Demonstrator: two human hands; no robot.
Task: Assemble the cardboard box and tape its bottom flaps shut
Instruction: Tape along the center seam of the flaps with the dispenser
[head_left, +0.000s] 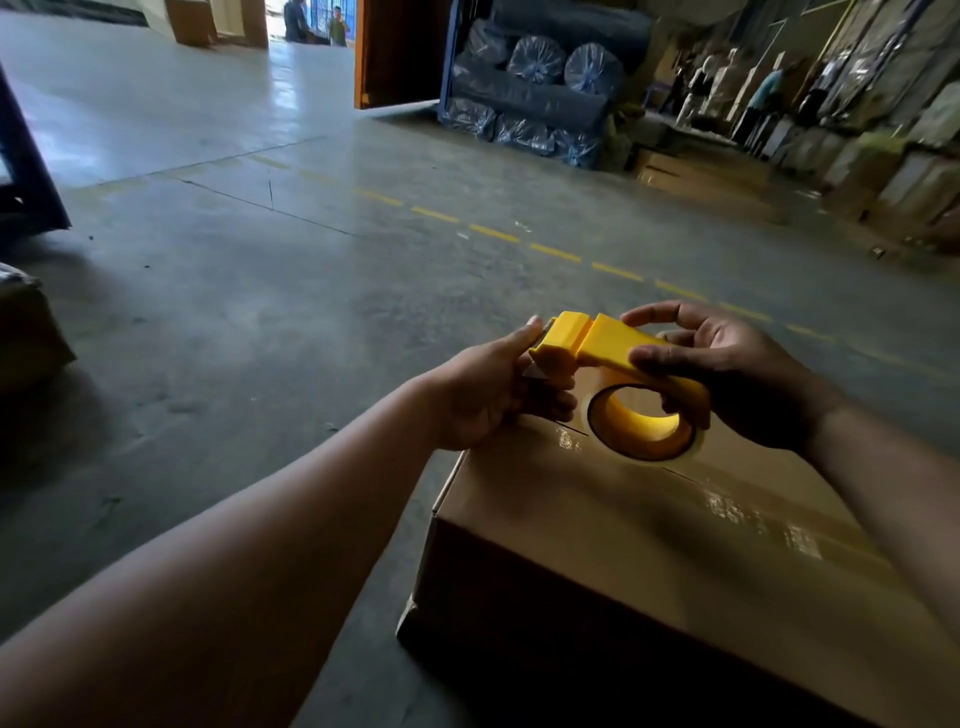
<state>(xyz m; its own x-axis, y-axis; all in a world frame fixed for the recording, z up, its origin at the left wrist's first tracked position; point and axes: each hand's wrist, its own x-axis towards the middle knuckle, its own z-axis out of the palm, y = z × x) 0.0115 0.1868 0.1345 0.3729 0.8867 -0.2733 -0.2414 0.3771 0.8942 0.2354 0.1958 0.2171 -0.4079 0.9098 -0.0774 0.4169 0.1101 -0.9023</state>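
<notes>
Nearest to me, at 5 o'clock, stands the brown corrugated cardboard box (623, 561) on the grey concrete floor (234, 312). Its upward face shows closed flaps, with a glossy strip of clear tape (748, 514) running along the seam toward 4 o'clock. One dark side wall faces me at 6 o'clock.

Above the box's far edge, near centre frame, I hold the yellow plastic handheld tape dispenser (618, 358) loaded with a roll of clear tape (644, 421). My right hand (727, 374) grips the dispenser body, thumb across the top and fingers curled through and around the roll's ring. My left hand (493, 395) pinches at the dispenser's cutter end at 9 o'clock of the tool, index finger extended along the head, remaining fingers curled beneath. Whether tape end is actually between those fingers I cannot tell.

Beyond the hands, a dashed yellow line (519, 239) crosses the floor from 11 to 3 o'clock. At 9 o'clock, part of another cardboard carton (26, 332) sits at frame edge. At 12 to 1 o'clock, a blue rack of plastic-wrapped rolls (535, 88) stands beside an open doorway (311, 21). At 2 o'clock, stacked wrapped goods (883, 130) line the wall, where persons stand, blurred.
</notes>
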